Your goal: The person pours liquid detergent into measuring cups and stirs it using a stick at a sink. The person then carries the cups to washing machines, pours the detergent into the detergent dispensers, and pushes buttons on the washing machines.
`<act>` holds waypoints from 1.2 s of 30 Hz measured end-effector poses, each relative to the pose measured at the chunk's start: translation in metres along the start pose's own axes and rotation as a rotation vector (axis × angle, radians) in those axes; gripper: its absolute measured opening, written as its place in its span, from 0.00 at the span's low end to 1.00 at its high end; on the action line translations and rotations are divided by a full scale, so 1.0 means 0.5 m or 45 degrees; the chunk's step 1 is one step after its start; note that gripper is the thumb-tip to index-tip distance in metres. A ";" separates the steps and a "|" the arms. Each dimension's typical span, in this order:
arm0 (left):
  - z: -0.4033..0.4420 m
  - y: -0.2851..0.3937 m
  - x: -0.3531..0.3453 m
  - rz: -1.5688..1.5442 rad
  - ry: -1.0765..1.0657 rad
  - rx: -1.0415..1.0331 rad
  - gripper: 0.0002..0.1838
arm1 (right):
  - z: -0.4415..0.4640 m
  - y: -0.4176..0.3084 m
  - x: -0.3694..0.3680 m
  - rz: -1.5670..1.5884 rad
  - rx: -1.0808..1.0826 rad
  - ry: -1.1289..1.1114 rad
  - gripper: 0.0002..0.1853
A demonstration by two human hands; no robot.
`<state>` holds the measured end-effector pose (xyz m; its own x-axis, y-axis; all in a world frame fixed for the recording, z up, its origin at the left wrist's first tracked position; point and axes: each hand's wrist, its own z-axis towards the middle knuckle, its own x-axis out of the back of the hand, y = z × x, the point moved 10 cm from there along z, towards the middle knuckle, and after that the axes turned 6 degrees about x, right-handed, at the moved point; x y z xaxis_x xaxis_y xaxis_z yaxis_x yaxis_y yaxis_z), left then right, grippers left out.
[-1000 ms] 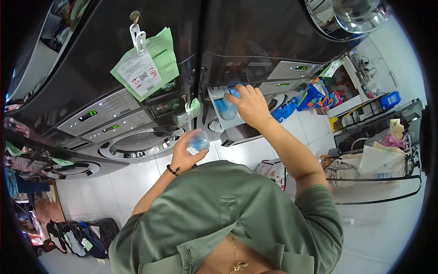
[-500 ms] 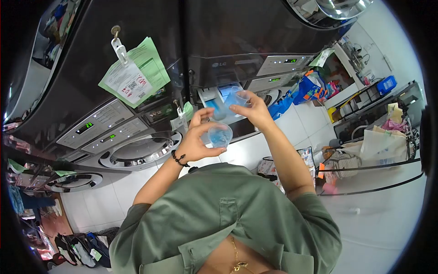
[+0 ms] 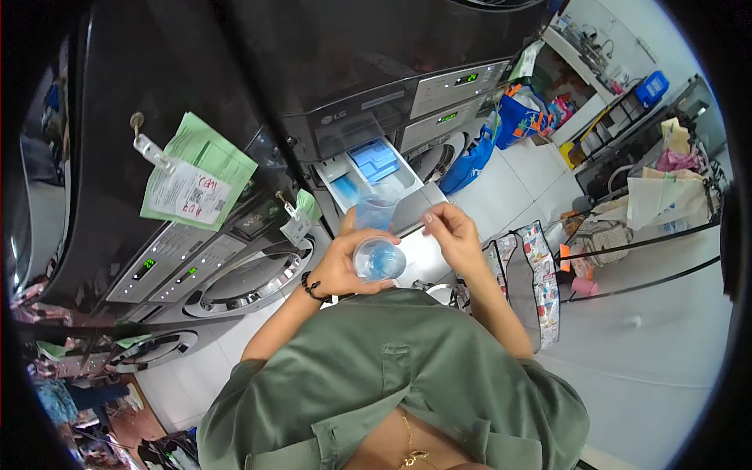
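Observation:
My left hand (image 3: 342, 265), with a black beaded bracelet at the wrist, holds two clear plastic cups. The nearer cup (image 3: 379, 260) has blue liquid in it and tilts toward me. The farther cup (image 3: 376, 207) sits at my fingertips, with a blue tint inside. To the right of the cups, my right hand (image 3: 457, 237) is loosely curled with its fingertips drawn together, and nothing shows in it. Just beyond the cups, a washer's detergent drawer (image 3: 407, 178) stands pulled out. A blue insert (image 3: 376, 159) and some blue liquid (image 3: 345, 186) show in its compartments.
Dark stacked machines (image 3: 345, 55) with lit panels line the far side. Green and white slips (image 3: 200, 172) hang from a clip at left. Blue bags (image 3: 474, 160) stand on the tiled floor (image 3: 517, 184). A patterned bag (image 3: 536, 274) is to my right.
My right hand has let go of the farther cup and drawn back toward me. That cup is now in my left hand with the other. The view has shifted, showing more of the drawer.

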<state>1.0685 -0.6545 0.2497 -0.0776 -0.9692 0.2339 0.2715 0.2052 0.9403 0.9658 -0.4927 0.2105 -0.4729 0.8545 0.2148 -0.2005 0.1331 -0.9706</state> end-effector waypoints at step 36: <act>0.150 -0.107 -0.019 0.105 0.088 0.249 0.35 | 0.413 0.252 0.276 -0.683 0.156 0.829 0.36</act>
<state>0.9826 -0.6458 0.2158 0.0052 -0.9537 0.3008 0.0826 0.3002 0.9503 0.6978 -0.4617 0.1402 0.2927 0.8147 0.5006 -0.3654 0.5791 -0.7288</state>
